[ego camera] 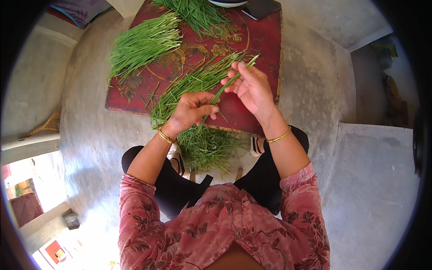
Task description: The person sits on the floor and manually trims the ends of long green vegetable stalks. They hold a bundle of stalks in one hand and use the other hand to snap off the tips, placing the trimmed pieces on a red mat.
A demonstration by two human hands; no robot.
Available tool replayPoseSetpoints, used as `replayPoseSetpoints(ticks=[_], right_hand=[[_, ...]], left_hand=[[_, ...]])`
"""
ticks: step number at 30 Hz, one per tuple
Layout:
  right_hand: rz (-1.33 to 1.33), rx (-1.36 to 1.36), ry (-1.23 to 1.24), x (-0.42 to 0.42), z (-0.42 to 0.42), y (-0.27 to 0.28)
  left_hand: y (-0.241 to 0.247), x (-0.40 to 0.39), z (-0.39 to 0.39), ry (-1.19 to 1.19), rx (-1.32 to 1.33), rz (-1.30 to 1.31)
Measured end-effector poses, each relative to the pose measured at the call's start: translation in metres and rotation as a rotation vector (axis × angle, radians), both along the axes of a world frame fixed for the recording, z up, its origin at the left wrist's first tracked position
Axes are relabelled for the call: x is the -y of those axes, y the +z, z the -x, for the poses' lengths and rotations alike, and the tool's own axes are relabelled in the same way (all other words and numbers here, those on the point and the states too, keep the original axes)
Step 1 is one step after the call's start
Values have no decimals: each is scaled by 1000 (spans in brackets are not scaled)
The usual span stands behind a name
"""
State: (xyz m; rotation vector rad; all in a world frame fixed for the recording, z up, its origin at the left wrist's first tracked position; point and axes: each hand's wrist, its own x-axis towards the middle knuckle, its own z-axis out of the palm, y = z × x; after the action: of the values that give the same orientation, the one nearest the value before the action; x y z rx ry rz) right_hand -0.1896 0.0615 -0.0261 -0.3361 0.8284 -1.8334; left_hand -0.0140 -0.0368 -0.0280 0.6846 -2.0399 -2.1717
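Above the near edge of a red painted table [241, 116], my left hand [195, 109] pinches a few long green stalks [221, 91], which look like garlic chives, between thumb and fingers. They slant up to the right to my right hand [251, 84], where the thumb and fingertips hold them near their pale ends. A loose heap of similar stalks [192, 82] lies on the table just beyond and beside my left hand. An aligned bundle [145, 44] rests at the table's left, and another green pile [195, 15] is at the far side.
A dark smartphone [260, 9] and part of a white rounded object [228, 2] are at the table's far right. Green trimmings [207, 148] lie heaped on the floor between my feet, below the near edge. A straw broom [49, 123] is at the far left.
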Motion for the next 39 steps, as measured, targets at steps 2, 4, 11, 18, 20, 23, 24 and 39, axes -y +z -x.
replayPoseSetpoints(ticks=[2, 4, 11, 18, 20, 23, 24, 39], right_hand=[[-7, 13, 32, 0, -6, 1], [5, -17, 64, -2, -9, -3], [-141, -174, 74, 1, -5, -4], [-141, -172, 84, 3, -4, -6], [-128, -149, 88, 4, -3, -7], [-101, -92, 95, 2, -7, -8], [-106, -87, 95, 2, -8, -8], [-190, -316, 104, 2, -19, -2]], left_hand=[[3, -2, 1, 72, -28, -32], [-1, 0, -2, 101, -78, -193], [-3, 8, -4, 156, -137, -365], [-2, 14, -5, 164, -109, -301], [0, 15, -5, 166, -106, -335], [-1, 16, -11, 131, -97, -365], [-1, 16, -12, 110, -97, -370], [-4, 18, -20, 30, -319, -306]])
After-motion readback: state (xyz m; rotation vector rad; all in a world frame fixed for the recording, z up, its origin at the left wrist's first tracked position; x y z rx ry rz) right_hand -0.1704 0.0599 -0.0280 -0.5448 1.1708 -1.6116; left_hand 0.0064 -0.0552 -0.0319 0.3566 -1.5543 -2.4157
